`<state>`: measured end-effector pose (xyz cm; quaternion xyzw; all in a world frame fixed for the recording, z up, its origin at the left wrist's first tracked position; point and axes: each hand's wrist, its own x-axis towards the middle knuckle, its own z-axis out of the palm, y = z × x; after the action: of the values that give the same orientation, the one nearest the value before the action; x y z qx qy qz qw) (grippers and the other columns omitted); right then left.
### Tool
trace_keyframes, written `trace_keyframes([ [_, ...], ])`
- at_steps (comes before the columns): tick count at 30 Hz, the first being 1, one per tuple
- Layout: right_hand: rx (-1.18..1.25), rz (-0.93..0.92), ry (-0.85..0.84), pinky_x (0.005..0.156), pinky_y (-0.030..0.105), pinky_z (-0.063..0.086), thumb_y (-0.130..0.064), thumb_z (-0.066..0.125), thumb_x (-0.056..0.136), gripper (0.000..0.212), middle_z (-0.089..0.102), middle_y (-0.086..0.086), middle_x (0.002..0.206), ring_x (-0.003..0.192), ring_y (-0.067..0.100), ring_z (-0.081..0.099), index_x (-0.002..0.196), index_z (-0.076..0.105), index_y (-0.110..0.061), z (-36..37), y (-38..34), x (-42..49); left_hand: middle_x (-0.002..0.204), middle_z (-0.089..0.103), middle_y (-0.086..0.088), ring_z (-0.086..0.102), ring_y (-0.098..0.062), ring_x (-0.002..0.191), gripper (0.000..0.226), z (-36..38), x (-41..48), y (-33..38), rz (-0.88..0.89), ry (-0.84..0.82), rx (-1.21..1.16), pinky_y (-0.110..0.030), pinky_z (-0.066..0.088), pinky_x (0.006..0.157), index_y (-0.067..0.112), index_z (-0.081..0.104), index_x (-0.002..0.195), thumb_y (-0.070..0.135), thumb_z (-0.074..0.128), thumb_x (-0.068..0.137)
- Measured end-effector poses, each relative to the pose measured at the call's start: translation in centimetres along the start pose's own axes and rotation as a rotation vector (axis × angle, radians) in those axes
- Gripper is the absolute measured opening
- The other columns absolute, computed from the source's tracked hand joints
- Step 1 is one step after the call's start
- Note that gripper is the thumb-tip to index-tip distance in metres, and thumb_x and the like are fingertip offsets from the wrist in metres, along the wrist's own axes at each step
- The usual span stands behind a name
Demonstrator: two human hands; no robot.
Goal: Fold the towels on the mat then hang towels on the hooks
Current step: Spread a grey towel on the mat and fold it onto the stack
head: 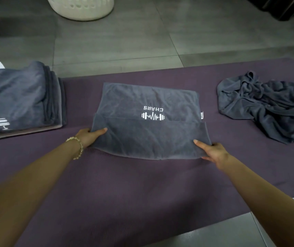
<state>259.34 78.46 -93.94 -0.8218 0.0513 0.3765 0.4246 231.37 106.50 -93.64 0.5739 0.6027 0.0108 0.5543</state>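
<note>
Head view: grey, part-folded logo towel

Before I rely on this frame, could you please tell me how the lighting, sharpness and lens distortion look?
Head view: dim, flat light, no glare; the white logo on the middle towel reads sharply; the pale basket at the top edge is softer and cropped; wide-angle distortion stretches the forearms toward the bottom corners.

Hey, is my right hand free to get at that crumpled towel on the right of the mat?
Probably yes: only bare mat lies between the right hand and the crumpled towel. But that hand pinches the near corner of the middle towel, so it must let go first.
</note>
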Motion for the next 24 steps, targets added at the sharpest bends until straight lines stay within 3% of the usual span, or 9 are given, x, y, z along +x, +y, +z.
trace_keyframes([
  [2, 0.035, -0.012, -0.013, 0.076, 0.032, 0.054, -0.022, 0.073, 0.082, 0.052, 0.061, 0.016, 0.118, 0.110, 0.030, 0.061, 0.121, 0.055, 0.007, 0.2, -0.3, -0.3, 0.121, 0.063, -0.014, 0.060, -0.029, 0.109, 0.054, 0.2, 0.2, 0.6, -0.001, 0.006, -0.034, -0.033, 0.047, 0.094, -0.002, 0.059, 0.119, 0.032, 0.073, 0.080],
  [4, 0.037, -0.050, 0.005, 0.058, 0.025, 0.057, -0.025, 0.073, 0.082, 0.045, 0.064, 0.013, 0.105, 0.095, 0.027, 0.064, 0.113, 0.059, 0.004, 0.2, -0.4, -0.5, 0.118, 0.064, -0.015, 0.061, -0.030, 0.107, 0.052, 0.2, 0.0, 0.6, 0.015, 0.052, -0.049, -0.035, 0.047, 0.095, -0.002, 0.061, 0.115, 0.034, 0.073, 0.080],
  [6, -0.001, -0.142, 0.049, 0.041, 0.020, 0.047, -0.028, 0.073, 0.082, 0.035, 0.061, 0.009, 0.079, 0.065, 0.019, 0.060, 0.102, 0.062, 0.000, -0.1, -0.1, -1.0, 0.121, 0.062, -0.015, 0.060, -0.030, 0.110, 0.058, 0.0, -0.5, 0.1, 0.022, 0.091, -0.074, -0.036, 0.046, 0.098, -0.002, 0.059, 0.120, 0.039, 0.072, 0.080],
  [9, -0.007, -0.235, 0.073, 0.032, 0.016, 0.031, -0.025, 0.072, 0.083, 0.024, 0.047, 0.004, 0.051, 0.032, 0.007, 0.040, 0.082, 0.061, -0.004, -1.3, 1.8, -2.6, 0.117, 0.063, -0.013, 0.060, -0.028, 0.102, 0.058, -1.0, -2.5, -1.2, 0.026, 0.078, -0.067, -0.031, 0.045, 0.088, 0.000, 0.058, 0.122, 0.040, 0.069, 0.082],
  [13, -0.077, -0.210, -0.010, 0.034, 0.022, 0.033, -0.023, 0.073, 0.083, 0.027, 0.045, 0.003, 0.051, 0.039, 0.014, 0.039, 0.067, 0.054, -0.013, -2.9, 6.8, -5.6, 0.108, 0.065, -0.007, 0.062, -0.023, 0.092, 0.050, -2.1, -5.7, -5.3, -0.005, -0.057, 0.029, -0.031, 0.046, 0.084, 0.010, 0.061, 0.118, 0.043, 0.068, 0.082],
  [17, -0.201, -0.157, -0.040, 0.036, 0.023, 0.041, -0.023, 0.074, 0.082, 0.023, 0.055, 0.006, 0.057, 0.043, 0.018, 0.047, 0.075, 0.061, -0.004, -3.5, 9.9, -7.3, 0.103, 0.068, -0.006, 0.064, -0.024, 0.090, 0.044, -2.3, -7.2, -9.5, -0.076, -0.116, 0.172, -0.031, 0.048, 0.083, 0.011, 0.065, 0.109, 0.046, 0.067, 0.082],
  [19, -0.307, -0.225, 0.000, 0.047, 0.020, 0.047, -0.024, 0.074, 0.081, 0.026, 0.065, 0.005, 0.065, 0.057, 0.019, 0.060, 0.078, 0.063, -0.001, -3.7, 10.2, -6.9, 0.094, 0.067, -0.003, 0.064, -0.024, 0.088, 0.044, -2.8, -6.7, -9.9, -0.003, -0.102, 0.348, -0.028, 0.047, 0.073, 0.011, 0.064, 0.098, 0.052, 0.064, 0.081],
  [21, -0.369, -0.289, 0.040, 0.062, 0.025, 0.049, -0.030, 0.074, 0.080, 0.028, 0.071, 0.003, 0.077, 0.074, 0.019, 0.066, 0.084, 0.064, -0.004, -3.7, 9.8, -6.0, 0.085, 0.064, -0.002, 0.064, -0.025, 0.086, 0.056, -3.3, -5.5, -9.7, 0.113, 0.004, 0.371, -0.025, 0.044, 0.064, 0.006, 0.060, 0.095, 0.058, 0.067, 0.076],
  [24, -0.277, -0.322, 0.073, 0.075, 0.031, 0.046, -0.025, 0.072, 0.083, 0.025, 0.066, -0.002, 0.086, 0.078, 0.013, 0.061, 0.098, 0.059, -0.010, -2.9, 7.9, -5.2, 0.100, 0.063, 0.002, 0.062, -0.018, 0.094, 0.049, -3.3, -4.0, -8.8, 0.245, 0.005, 0.216, -0.025, 0.046, 0.080, 0.013, 0.054, 0.113, 0.042, 0.072, 0.078],
])
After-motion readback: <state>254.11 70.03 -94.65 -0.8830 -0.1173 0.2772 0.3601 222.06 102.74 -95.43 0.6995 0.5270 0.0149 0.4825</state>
